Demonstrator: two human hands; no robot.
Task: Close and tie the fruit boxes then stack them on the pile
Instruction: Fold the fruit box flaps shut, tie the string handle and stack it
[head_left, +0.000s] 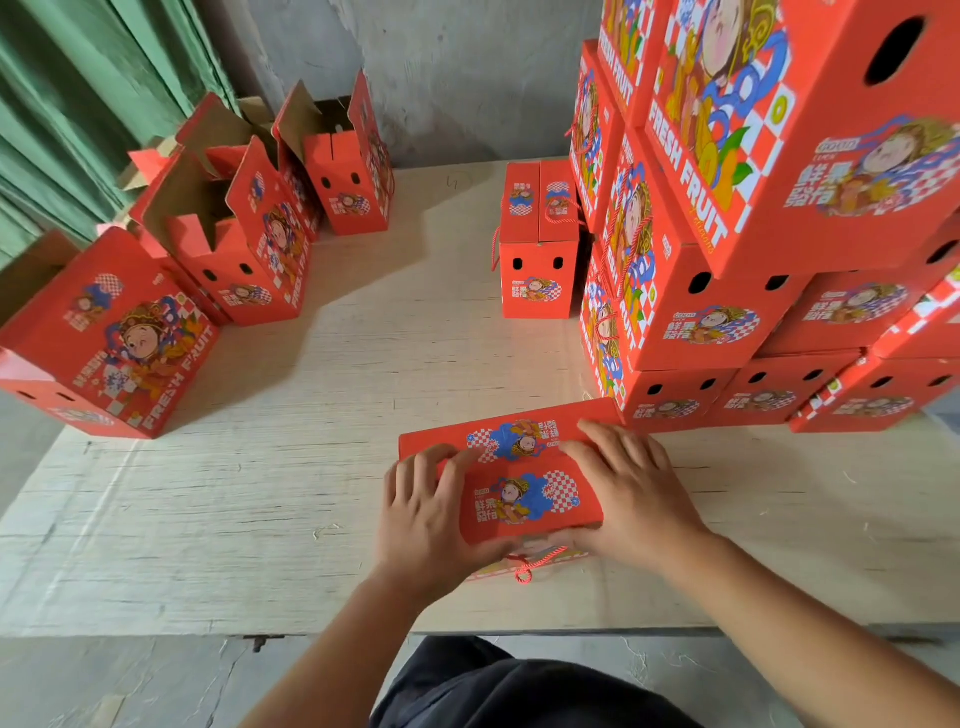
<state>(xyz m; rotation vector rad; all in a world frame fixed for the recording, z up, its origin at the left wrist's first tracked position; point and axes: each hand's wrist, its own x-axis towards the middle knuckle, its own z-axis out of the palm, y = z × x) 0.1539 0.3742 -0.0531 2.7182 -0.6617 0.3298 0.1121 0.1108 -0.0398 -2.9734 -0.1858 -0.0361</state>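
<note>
A red fruit box stands on the wooden table near its front edge, its two top flaps folded down. My left hand lies over the left end of the flaps, fingers spread, thumb down the near side. My right hand presses flat on the right end. A red cord hangs on the box's near side below my hands. The pile of closed red boxes rises at the right, just behind the box.
Several open red boxes with raised flaps stand at the table's back left, and one lies closed at the left edge. A single closed box with a cord stands beside the pile. A green curtain hangs at the left.
</note>
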